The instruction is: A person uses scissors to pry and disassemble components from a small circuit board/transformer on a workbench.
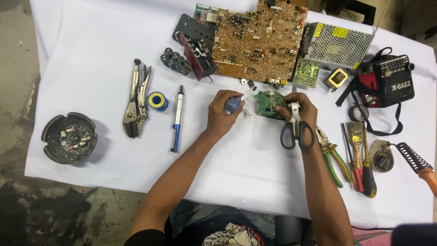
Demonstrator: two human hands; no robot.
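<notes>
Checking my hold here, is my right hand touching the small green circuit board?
Touching. The head view shows the right hand with fingertips on the small green circuit board.

A white cloth [91, 36] covers the table [255, 200], lightly creased and evenly lit, with soft shadows. Around it lies a grey concrete floor [18, 82], stained dark and blotchy at the lower left. Dark shapes sit beyond the far right edge.

On the white-covered surface [91, 54] lay locking pliers [135, 98], a solder spool [158, 101], a desoldering pump [176, 119], a large brown circuit board [259, 41], a metal power supply [337, 44], a black-and-red radio [391, 82], green-handled pliers [332, 157] and an ashtray [69, 137].
</notes>
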